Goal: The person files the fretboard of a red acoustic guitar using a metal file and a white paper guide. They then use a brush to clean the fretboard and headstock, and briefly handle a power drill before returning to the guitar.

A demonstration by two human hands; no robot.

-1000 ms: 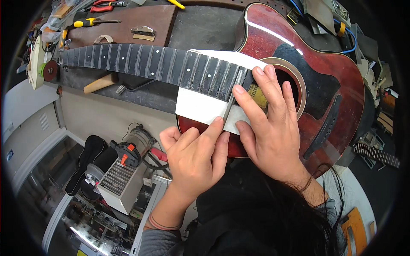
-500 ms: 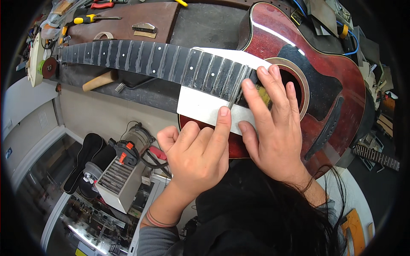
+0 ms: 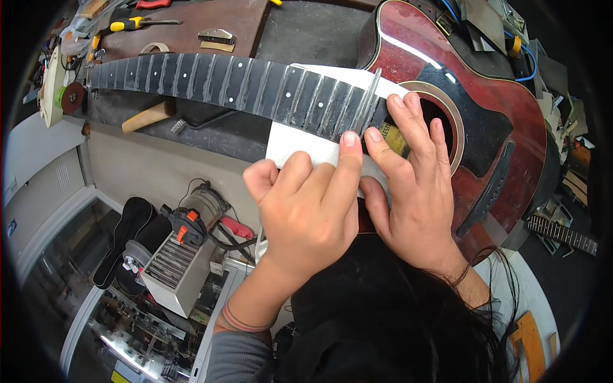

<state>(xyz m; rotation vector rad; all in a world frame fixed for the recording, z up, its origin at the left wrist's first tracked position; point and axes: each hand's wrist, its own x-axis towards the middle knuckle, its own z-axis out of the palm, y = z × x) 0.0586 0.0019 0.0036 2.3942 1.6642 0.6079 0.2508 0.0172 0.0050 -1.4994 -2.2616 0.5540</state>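
Red acoustic guitar (image 3: 405,54) is filling the upper right, its neck running out to the upper left. Dark surface (image 3: 300,38) is stretching beneath it; brown board (image 3: 211,16) is lying on that, upper left. Fretboard (image 3: 255,83) is curving across the upper half, bare black with pale cross-lines and white dots.

Left hand (image 3: 310,198) is reaching in at centre, fingers curled, index extended toward the fretboard's body end; thumb mostly hidden. Right hand (image 3: 415,185) is resting spread and flat beside the sound hole, right of centre, gripping nothing. Hands are sitting close but apart.

White sheet (image 3: 300,145) is lying over the body, under the fretboard end, showing along both edges. Slatted pale box (image 3: 169,277) is standing lower left, black case (image 3: 124,239) leaning beside it. Wooden handle (image 3: 148,118) and yellow-and-black screwdriver (image 3: 128,24) are lying upper left.

Slim metal rod (image 3: 371,96) is spanning the last frets, upper tip passing the fretboard's edge. Left hand is pinching its lower end; right index is pointing just beside it, contact unclear.
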